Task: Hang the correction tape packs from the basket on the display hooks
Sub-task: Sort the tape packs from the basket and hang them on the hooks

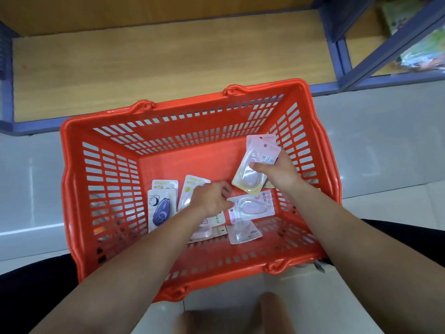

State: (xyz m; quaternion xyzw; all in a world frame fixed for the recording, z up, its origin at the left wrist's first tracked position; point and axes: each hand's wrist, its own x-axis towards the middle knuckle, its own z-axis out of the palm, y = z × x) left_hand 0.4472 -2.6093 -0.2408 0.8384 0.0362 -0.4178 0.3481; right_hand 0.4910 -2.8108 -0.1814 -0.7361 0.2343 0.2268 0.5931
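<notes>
An orange plastic basket [79,179] stands on the floor below me with several correction tape packs lying flat on its bottom. My right hand [277,171] holds a small stack of pink packs [256,162] upright above the basket's right side. My left hand [212,197] reaches down among the loose packs, fingers curled near a pink pack [255,206]; whether it grips that pack is unclear. A pack with a purple dispenser [161,210] lies at the left, a yellow-dotted pack [190,189] beside it. No display hooks are in view.
A low wooden shelf [168,61] with a blue metal frame stands just beyond the basket. Another shelf bay at the upper right holds coloured goods [419,51]. Pale floor tiles [385,145] surround the basket. My knees show at the bottom edge.
</notes>
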